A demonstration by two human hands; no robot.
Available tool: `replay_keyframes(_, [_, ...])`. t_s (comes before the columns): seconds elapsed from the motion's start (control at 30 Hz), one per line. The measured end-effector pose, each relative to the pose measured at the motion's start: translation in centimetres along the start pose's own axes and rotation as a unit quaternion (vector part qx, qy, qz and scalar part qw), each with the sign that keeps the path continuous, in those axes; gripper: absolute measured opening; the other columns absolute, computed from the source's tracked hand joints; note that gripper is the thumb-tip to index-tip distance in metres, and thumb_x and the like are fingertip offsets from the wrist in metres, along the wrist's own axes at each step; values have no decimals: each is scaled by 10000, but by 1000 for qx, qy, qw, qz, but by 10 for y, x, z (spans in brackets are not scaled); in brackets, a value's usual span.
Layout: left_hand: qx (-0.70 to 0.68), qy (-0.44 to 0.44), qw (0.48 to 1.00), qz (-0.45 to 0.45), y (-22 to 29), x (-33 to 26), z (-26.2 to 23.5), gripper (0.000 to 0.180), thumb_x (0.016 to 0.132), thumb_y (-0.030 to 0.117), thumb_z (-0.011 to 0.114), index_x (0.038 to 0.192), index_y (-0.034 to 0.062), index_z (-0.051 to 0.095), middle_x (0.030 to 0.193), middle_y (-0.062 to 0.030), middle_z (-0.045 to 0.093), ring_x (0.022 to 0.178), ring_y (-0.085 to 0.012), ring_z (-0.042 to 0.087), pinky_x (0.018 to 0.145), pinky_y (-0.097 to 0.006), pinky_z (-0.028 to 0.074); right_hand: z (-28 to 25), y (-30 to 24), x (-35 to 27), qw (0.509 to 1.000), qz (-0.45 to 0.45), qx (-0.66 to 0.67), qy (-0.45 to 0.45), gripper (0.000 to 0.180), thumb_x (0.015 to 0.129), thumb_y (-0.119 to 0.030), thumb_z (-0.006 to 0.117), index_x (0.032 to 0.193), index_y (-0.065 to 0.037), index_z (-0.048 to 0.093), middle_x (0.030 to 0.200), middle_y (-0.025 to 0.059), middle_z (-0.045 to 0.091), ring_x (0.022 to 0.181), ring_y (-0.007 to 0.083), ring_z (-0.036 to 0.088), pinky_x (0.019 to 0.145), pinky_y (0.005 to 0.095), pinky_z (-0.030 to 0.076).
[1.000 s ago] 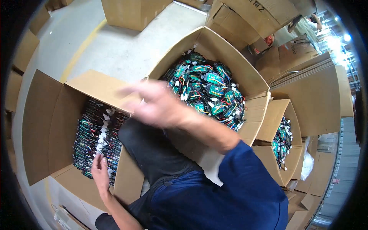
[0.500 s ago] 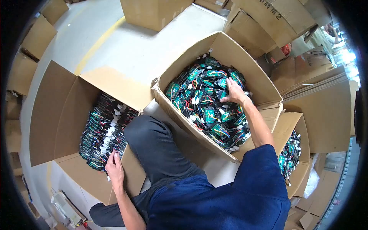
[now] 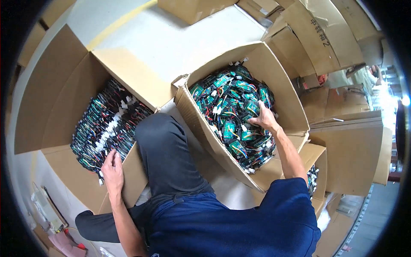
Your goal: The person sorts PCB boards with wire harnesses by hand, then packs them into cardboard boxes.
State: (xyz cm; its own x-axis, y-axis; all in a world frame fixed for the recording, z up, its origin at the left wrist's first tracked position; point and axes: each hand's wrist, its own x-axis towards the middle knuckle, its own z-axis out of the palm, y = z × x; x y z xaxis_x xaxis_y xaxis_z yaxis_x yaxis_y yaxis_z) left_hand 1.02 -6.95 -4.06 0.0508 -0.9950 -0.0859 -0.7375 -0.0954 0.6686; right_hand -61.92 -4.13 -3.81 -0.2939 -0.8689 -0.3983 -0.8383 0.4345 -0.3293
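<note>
My right hand (image 3: 267,120) reaches into the middle cardboard box (image 3: 214,147), thumb and fingers apart beside a green circuit board (image 3: 251,107). I see no board lifted from the jumbled heap, where black-backed boards carry coloured wires and white connectors. At the left, my left hand (image 3: 113,174) rests at the near edge of a second cardboard box (image 3: 128,77), its fingers stretched out against the packed boards (image 3: 92,132). Those boards stand on edge in tight rows, with a band of white connectors (image 3: 107,135) along the middle. Its fingertips are partly lost against the boards.
My bent knee (image 3: 160,141) comes between the two boxes. A smaller box (image 3: 317,195) with more boards sits at the right, near flattened cardboard (image 3: 351,150). Large cartons (image 3: 317,38) stack up at the far right. A pale device (image 3: 47,210) lies on the floor at lower left.
The whole view has shifted, so the left box appears farther left and higher. My right hand stays among the heaped boards, and my left hand stays at the left box's near edge.
</note>
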Motion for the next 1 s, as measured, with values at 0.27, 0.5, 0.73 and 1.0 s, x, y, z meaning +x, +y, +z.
replay_keyframes(0.27, [-174, 81, 981, -39, -19, -1, 2, 309, 1025, 132, 644, 1268, -58, 663, 1083, -113, 740, 1021, -171, 692, 919, -313, 549, -63, -56, -39, 913, -61, 338, 222, 751, 748, -237, 876, 1364, 0, 517, 1173, 107, 665, 1051, 190, 649, 946, 346, 530])
replay_keyframes(0.5, [-621, -76, 754, 199, 228, -5, 52, 652, 1052, 389, 581, 1502, -47, 398, 1366, -160, 587, 1291, -283, 583, 1117, -405, 457, -77, -258, -109, 910, -153, 341, 177, 820, 651, -232, 916, 1320, 4, 505, 1181, 135, 625, 1071, 223, 637, 959, 358, 538])
replay_keyframes(0.73, [-734, -131, 658, -103, 213, -35, 31, 508, 1099, 410, 455, 1418, 15, 486, 1327, -121, 625, 1203, -243, 628, 1054, -408, 513, 33, -307, -149, 880, -315, 259, 245, 1078, 807, -716, 705, 1445, 108, 427, 1185, 278, 612, 1046, 436, 664, 878, 455, 561])
replay_keyframes(1.0, [-785, -227, 559, -138, 176, -42, 31, 664, 1031, 568, 509, 1430, 37, 517, 1377, -205, 607, 1323, -334, 567, 1139, -485, 458, 27, -280, -154, 872, -375, 315, 2, 866, 847, -444, 800, 1484, 34, 461, 1346, 293, 608, 1133, 375, 679, 908, 424, 565])
